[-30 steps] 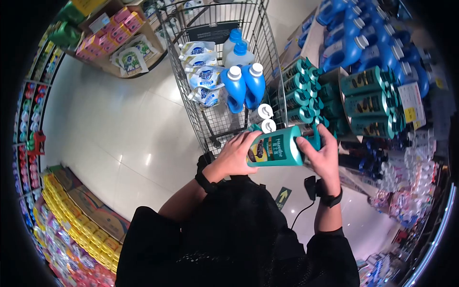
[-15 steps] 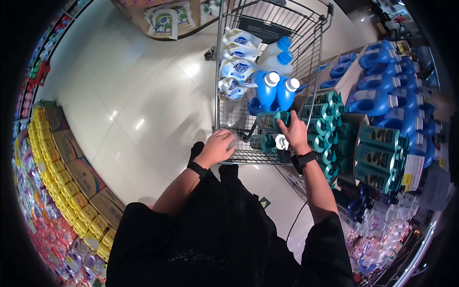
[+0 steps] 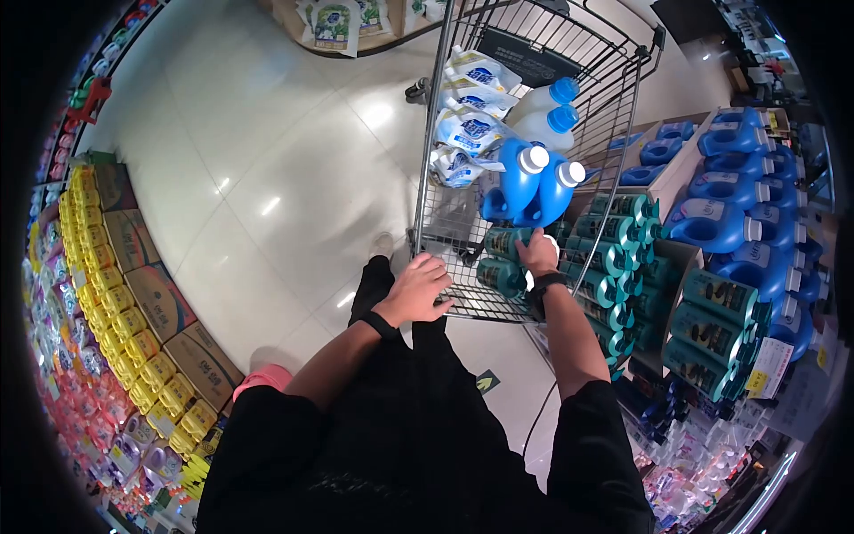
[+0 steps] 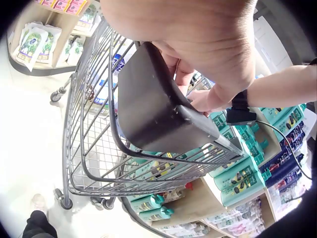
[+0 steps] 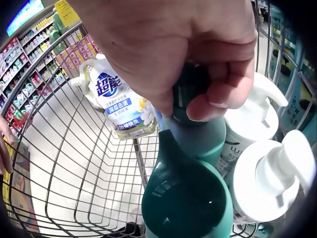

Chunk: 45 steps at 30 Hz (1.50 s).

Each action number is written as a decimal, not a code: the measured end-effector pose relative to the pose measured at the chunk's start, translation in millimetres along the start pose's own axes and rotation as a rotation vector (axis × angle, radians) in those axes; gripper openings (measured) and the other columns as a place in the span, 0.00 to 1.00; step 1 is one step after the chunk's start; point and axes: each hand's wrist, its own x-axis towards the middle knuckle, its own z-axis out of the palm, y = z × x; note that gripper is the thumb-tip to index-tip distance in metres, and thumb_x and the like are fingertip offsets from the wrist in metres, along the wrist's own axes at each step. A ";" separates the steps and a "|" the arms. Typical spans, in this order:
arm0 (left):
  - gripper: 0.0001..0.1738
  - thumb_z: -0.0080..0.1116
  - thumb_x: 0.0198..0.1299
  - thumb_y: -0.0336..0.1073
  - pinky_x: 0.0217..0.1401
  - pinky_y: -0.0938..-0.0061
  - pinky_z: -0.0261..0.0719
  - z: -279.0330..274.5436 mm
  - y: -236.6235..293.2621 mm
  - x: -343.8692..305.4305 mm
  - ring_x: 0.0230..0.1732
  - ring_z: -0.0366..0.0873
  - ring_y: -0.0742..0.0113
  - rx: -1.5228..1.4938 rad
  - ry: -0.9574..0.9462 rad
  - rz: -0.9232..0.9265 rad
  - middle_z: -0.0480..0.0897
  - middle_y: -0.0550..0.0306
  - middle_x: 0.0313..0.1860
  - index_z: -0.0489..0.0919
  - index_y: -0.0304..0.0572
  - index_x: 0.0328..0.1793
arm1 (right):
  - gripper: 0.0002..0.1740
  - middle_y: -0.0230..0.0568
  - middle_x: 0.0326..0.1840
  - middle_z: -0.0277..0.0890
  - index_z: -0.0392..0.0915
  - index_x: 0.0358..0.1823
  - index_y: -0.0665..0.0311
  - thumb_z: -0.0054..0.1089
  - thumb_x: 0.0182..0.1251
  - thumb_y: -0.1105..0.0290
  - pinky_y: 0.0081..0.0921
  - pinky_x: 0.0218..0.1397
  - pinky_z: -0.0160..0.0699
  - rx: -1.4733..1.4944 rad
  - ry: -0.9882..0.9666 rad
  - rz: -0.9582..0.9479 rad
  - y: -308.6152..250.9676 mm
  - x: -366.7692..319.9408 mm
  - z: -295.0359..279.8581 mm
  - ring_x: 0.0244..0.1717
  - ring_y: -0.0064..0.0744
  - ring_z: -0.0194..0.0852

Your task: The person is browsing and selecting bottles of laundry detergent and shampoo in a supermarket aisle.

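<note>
In the head view, my right hand (image 3: 538,256) is down inside the shopping cart (image 3: 425,160). Its thumb and fingers grip the dark green top of a teal shampoo bottle (image 5: 198,141), seen close in the right wrist view. A second teal pump bottle (image 5: 185,203) stands directly in front of it. White pump bottles (image 5: 270,178) are beside them on the right. My left hand (image 3: 418,289) is at the cart's near left corner, fingers loosely bent, close over the dark plastic handle end (image 4: 158,106) in the left wrist view. Part of its fingers is hidden behind that piece.
Ahead in the cart are blue detergent bottles (image 3: 518,178), blue-capped clear jugs (image 3: 547,120) and white refill pouches (image 3: 467,129). Teal bottles (image 3: 614,249) and blue jugs (image 3: 721,218) line the shelf at right. Yellow packs (image 3: 116,311) are stacked at left.
The shampoo bottle went from both hands, held before the body, down into the cart in the right hand. The left hand let go and moved to the cart corner. The view shifted.
</note>
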 end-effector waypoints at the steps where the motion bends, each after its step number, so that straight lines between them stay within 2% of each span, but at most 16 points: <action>1: 0.19 0.67 0.49 0.47 0.72 0.58 0.60 -1.1 0.0 0.1 0.59 0.72 0.58 0.006 -0.012 -0.006 0.79 0.54 0.42 0.81 0.41 0.39 | 0.32 0.61 0.36 0.81 0.69 0.49 0.73 0.67 0.58 0.51 0.48 0.45 0.80 0.020 -0.008 0.027 -3.9 0.9 -1.2 0.40 0.59 0.82; 6: 0.18 0.68 0.49 0.47 0.72 0.57 0.60 -1.3 1.8 1.1 0.59 0.72 0.58 0.006 -0.021 0.012 0.79 0.56 0.41 0.81 0.42 0.38 | 0.34 0.60 0.40 0.82 0.71 0.50 0.72 0.68 0.56 0.48 0.48 0.48 0.81 0.073 -0.091 0.179 -10.6 4.6 -18.0 0.44 0.58 0.82; 8: 0.17 0.69 0.46 0.46 0.70 0.58 0.61 -3.7 1.8 3.6 0.58 0.72 0.60 0.000 -0.072 -0.017 0.78 0.59 0.40 0.80 0.45 0.37 | 0.37 0.63 0.39 0.82 0.72 0.50 0.75 0.64 0.58 0.45 0.49 0.47 0.79 0.111 -0.046 0.113 -5.6 2.7 -6.8 0.42 0.60 0.81; 9: 0.16 0.70 0.46 0.45 0.70 0.58 0.60 -4.1 2.6 5.1 0.58 0.72 0.60 0.008 -0.064 -0.016 0.79 0.60 0.39 0.80 0.46 0.36 | 0.33 0.60 0.43 0.82 0.71 0.50 0.69 0.67 0.56 0.48 0.48 0.48 0.81 0.103 -0.060 0.177 -7.8 3.9 -1.9 0.45 0.58 0.82; 12: 0.15 0.70 0.45 0.44 0.69 0.56 0.60 -1.9 3.1 5.8 0.58 0.73 0.59 0.012 -0.042 -0.001 0.79 0.59 0.39 0.81 0.46 0.35 | 0.31 0.55 0.39 0.83 0.71 0.51 0.67 0.65 0.57 0.49 0.51 0.46 0.82 0.099 -0.029 0.254 -18.2 0.4 -6.4 0.43 0.55 0.84; 15: 0.15 0.72 0.43 0.43 0.67 0.55 0.61 -1.6 5.1 7.2 0.56 0.74 0.58 0.010 -0.063 0.015 0.80 0.58 0.39 0.81 0.47 0.34 | 0.28 0.51 0.40 0.84 0.72 0.51 0.66 0.66 0.58 0.53 0.42 0.47 0.83 0.106 -0.013 0.295 -27.4 -2.6 -12.0 0.42 0.51 0.85; 19: 0.14 0.73 0.42 0.40 0.66 0.57 0.61 -3.2 12.4 11.4 0.55 0.75 0.58 0.031 -0.119 0.070 0.80 0.57 0.38 0.80 0.48 0.34 | 0.31 0.50 0.41 0.84 0.72 0.50 0.68 0.71 0.53 0.54 0.39 0.48 0.84 0.248 -0.010 0.376 -37.3 -18.4 -33.6 0.44 0.49 0.85; 21: 0.12 0.71 0.44 0.38 0.65 0.57 0.61 3.2 8.8 9.1 0.53 0.75 0.59 0.103 -0.088 0.042 0.80 0.58 0.37 0.79 0.49 0.33 | 0.31 0.56 0.38 0.83 0.72 0.50 0.69 0.69 0.56 0.50 0.44 0.46 0.83 0.382 0.074 0.411 -40.3 -39.7 -56.2 0.43 0.53 0.84; 26: 0.08 0.66 0.52 0.38 0.65 0.57 0.62 13.0 11.2 14.6 0.53 0.75 0.55 0.255 -0.171 -0.004 0.81 0.56 0.37 0.81 0.46 0.36 | 0.14 0.56 0.27 0.80 0.78 0.35 0.66 0.61 0.60 0.60 0.48 0.39 0.79 0.766 0.492 0.441 -18.0 -145.6 -83.4 0.32 0.58 0.81; 28: 0.08 0.66 0.53 0.37 0.61 0.58 0.66 21.0 10.4 21.4 0.50 0.75 0.53 0.135 -0.141 -0.109 0.81 0.54 0.37 0.81 0.43 0.35 | 0.11 0.54 0.22 0.78 0.79 0.31 0.65 0.61 0.59 0.63 0.47 0.34 0.78 0.875 0.619 0.520 3.7 -190.0 -68.0 0.29 0.56 0.80; 30: 0.09 0.66 0.53 0.35 0.56 0.58 0.70 27.3 20.4 34.6 0.48 0.76 0.50 0.056 -0.153 -0.068 0.81 0.53 0.37 0.80 0.41 0.38 | 0.10 0.52 0.24 0.79 0.79 0.32 0.63 0.61 0.59 0.63 0.46 0.34 0.78 0.860 0.657 0.664 30.8 -231.1 -38.6 0.28 0.54 0.80; 32: 0.10 0.66 0.53 0.32 0.53 0.58 0.71 34.9 33.7 48.3 0.46 0.76 0.49 -0.024 -0.091 0.125 0.80 0.52 0.39 0.79 0.40 0.40 | 0.11 0.50 0.24 0.79 0.79 0.33 0.64 0.62 0.59 0.63 0.43 0.34 0.78 0.828 0.746 0.839 61.8 -267.9 -3.5 0.27 0.52 0.81; 33: 0.12 0.66 0.53 0.30 0.53 0.59 0.72 37.3 41.9 57.2 0.46 0.76 0.49 -0.022 -0.168 0.129 0.80 0.51 0.40 0.77 0.39 0.42 | 0.11 0.49 0.23 0.80 0.79 0.33 0.65 0.63 0.59 0.63 0.42 0.34 0.79 0.831 0.775 0.921 73.9 -286.5 4.6 0.27 0.51 0.81; 37: 0.11 0.67 0.53 0.28 0.52 0.61 0.73 60.8 90.1 85.7 0.46 0.77 0.52 -0.123 -0.222 0.211 0.81 0.52 0.39 0.77 0.40 0.41 | 0.12 0.46 0.21 0.78 0.78 0.34 0.66 0.65 0.58 0.63 0.39 0.33 0.78 0.875 0.890 1.076 114.8 -331.3 3.7 0.25 0.47 0.81; 42: 0.14 0.67 0.52 0.30 0.51 0.59 0.74 102.3 147.3 112.9 0.47 0.76 0.47 -0.140 -0.320 0.270 0.80 0.48 0.41 0.77 0.38 0.44 | 0.11 0.45 0.21 0.77 0.78 0.36 0.66 0.65 0.59 0.65 0.37 0.32 0.77 0.948 0.943 0.951 136.9 -317.1 -21.9 0.25 0.44 0.80; 45: 0.19 0.66 0.51 0.31 0.55 0.56 0.71 125.6 163.9 121.3 0.51 0.74 0.44 -0.126 -0.367 0.322 0.79 0.44 0.45 0.75 0.37 0.49 | 0.12 0.45 0.24 0.78 0.77 0.39 0.66 0.65 0.58 0.66 0.39 0.34 0.77 0.992 0.796 0.670 133.4 -277.2 -47.9 0.29 0.48 0.80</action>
